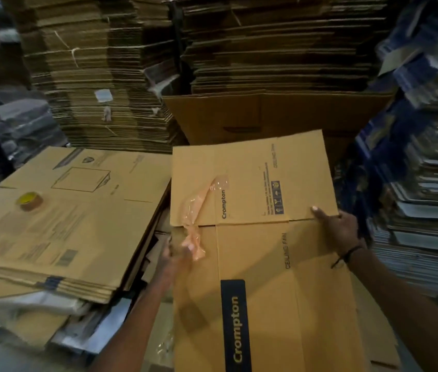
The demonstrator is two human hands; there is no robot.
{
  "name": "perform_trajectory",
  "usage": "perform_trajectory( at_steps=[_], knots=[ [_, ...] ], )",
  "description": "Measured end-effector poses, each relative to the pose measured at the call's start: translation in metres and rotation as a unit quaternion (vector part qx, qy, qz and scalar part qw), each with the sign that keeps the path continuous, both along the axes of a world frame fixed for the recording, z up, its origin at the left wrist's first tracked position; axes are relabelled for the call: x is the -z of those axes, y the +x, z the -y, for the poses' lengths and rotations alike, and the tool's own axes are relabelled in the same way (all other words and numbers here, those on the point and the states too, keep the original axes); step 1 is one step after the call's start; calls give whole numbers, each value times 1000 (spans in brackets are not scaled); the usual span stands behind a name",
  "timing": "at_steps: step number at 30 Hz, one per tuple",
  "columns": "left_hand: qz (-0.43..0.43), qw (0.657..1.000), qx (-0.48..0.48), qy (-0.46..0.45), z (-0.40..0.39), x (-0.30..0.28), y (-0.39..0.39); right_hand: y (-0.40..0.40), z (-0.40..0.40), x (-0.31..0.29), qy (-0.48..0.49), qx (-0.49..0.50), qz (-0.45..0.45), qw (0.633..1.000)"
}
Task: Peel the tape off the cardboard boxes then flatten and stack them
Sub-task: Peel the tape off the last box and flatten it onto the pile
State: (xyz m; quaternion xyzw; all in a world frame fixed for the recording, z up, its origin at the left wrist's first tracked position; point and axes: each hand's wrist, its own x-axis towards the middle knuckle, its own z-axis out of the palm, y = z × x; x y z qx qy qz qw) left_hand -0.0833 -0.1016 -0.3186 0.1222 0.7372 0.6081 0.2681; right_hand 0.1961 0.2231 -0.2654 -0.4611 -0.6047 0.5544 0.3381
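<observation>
Left hand (179,253): reaches forward, fingers curled and pinching, a bit blurry.
Right hand (340,228): reaches forward, thumb on top, fingers curled around an edge.
Right wrist: wears a dark band.

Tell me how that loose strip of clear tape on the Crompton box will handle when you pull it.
The tape strip is crumpled and twisted, so it is probably floppy and very light. It likely clings to itself and to the left hand pinching it.
</observation>
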Motion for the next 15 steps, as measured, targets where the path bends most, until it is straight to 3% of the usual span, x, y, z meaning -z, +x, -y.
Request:
perform_trajectory(
  at_steps=[2,8,11,15],
  knots=[
    [-25,999,-17,-39,-18,22,0,-9,-4,27,7,17,34,999],
    [-77,993,-83,-39,-84,63,-30,-43,-41,92,2,22,161,987],
    [-86,993,-49,-58,-125,71,-64,-58,-72,109,4,-22,220,975],
    [-132,987,13,-85,-195,80,-123,-79,-128,131,35,16,240,970]
  ],
)
